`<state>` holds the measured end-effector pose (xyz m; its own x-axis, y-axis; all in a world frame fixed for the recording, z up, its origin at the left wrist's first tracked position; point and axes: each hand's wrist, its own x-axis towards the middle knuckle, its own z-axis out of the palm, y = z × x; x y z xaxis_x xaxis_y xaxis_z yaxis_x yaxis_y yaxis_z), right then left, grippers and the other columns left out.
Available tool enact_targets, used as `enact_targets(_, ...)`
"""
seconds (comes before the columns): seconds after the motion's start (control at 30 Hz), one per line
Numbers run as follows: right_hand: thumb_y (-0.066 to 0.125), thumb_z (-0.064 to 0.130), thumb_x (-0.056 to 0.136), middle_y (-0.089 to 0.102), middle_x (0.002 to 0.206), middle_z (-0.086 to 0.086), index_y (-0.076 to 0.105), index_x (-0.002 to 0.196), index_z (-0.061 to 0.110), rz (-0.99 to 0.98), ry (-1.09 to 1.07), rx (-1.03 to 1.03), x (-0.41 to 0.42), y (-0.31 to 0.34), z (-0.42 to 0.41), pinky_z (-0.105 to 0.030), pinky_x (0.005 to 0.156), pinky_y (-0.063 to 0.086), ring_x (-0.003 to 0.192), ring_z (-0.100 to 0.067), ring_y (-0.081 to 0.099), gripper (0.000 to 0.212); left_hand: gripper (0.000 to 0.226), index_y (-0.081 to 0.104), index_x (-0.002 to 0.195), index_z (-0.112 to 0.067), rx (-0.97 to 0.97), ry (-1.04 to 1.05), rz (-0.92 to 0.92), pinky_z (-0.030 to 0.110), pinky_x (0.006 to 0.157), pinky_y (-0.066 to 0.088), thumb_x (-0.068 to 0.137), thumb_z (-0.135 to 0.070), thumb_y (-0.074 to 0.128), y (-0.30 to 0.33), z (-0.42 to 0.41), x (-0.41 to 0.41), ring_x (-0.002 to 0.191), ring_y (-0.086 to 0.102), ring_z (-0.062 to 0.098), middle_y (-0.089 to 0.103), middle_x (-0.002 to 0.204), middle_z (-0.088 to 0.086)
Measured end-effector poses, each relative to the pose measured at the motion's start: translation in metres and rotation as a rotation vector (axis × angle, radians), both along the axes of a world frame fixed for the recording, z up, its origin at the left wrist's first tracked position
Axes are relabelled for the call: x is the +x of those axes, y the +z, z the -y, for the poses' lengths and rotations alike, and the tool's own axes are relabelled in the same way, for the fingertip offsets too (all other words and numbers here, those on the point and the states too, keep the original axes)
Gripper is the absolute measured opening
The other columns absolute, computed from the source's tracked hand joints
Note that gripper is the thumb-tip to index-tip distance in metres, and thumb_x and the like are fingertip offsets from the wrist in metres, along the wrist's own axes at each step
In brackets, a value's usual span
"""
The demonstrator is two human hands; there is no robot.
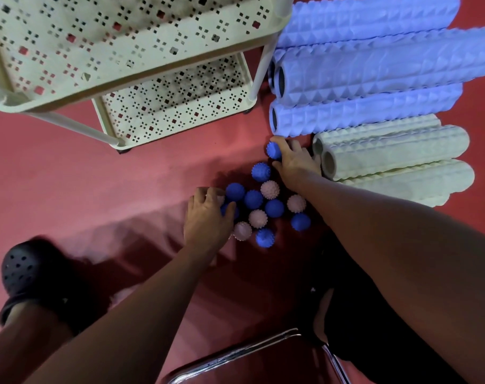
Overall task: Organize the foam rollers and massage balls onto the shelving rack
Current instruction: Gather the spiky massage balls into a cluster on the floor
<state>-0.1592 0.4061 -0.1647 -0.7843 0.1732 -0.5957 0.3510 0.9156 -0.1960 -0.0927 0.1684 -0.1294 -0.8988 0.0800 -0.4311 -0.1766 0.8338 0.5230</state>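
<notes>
**Both hands down among the massage balls on the red floor**

Seen from above, looking down on a red floor [69, 173]. At 11 o'clock, a cream shelving rack [119, 87] with perforated tiers, upper tier large in view, lower tier [177, 101] showing beneath it toward centre.

At 1 to 2 o'clock, lying on the floor just beside the rack: a stack of pale blue foam rollers [374, 67], ridged, dark hollow ends facing the rack. Directly below these, at 3 o'clock, cream foam rollers [396, 156], likewise stacked and lying flat.

At centre, a cluster of spiky massage balls [266, 209], blue and pale pink mixed, touching one another on the floor.

Right hand [294, 162] reaching to the 12 o'clock edge of the cluster, fingers [280, 142] curled over a single blue ball [273, 150], thumb below it, grasping it just under the end of the lowest blue roller and beside the cream rollers.

Left hand [208, 217] at the 9 o'clock edge of the cluster, fingers bent over a blue ball [228, 210] partly hidden beneath the palm, thumb pressed against it, grasping.

At 8 o'clock, a black perforated clog [33, 273] on a foot. At 6 o'clock, a chromed tube frame [235, 356], blurred.
</notes>
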Motion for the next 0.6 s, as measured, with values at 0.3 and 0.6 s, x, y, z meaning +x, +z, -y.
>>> enact_targets(0.3,0.05,0.029,0.1,0.047,0.13,-0.002,0.026,0.152,0.032,-0.088,-0.271,0.012,0.028,-0.001,0.039,-0.069,0.09,0.042,0.122,-0.029,0.046,0.057,0.038,0.06,0.121,-0.012,0.028,0.01,0.083,0.043,0.095,0.042,0.09,-0.032,0.066,0.0,0.0,0.007,0.11,0.052,0.036,0.051,0.12,0.012)
enact_targets(0.6,0.045,0.038,0.099,0.054,0.123,-0.001,0.032,0.126,0.035,-0.082,-0.282,-0.13,0.015,-0.002,0.014,-0.06,0.089,0.045,0.115,-0.03,0.049,0.029,0.035,0.062,0.117,-0.012,0.045,0.016,0.067,0.043,0.097,0.044,0.09,-0.033,0.068,-0.001,0.003,0.009,0.109,0.053,0.035,0.051,0.118,0.011)
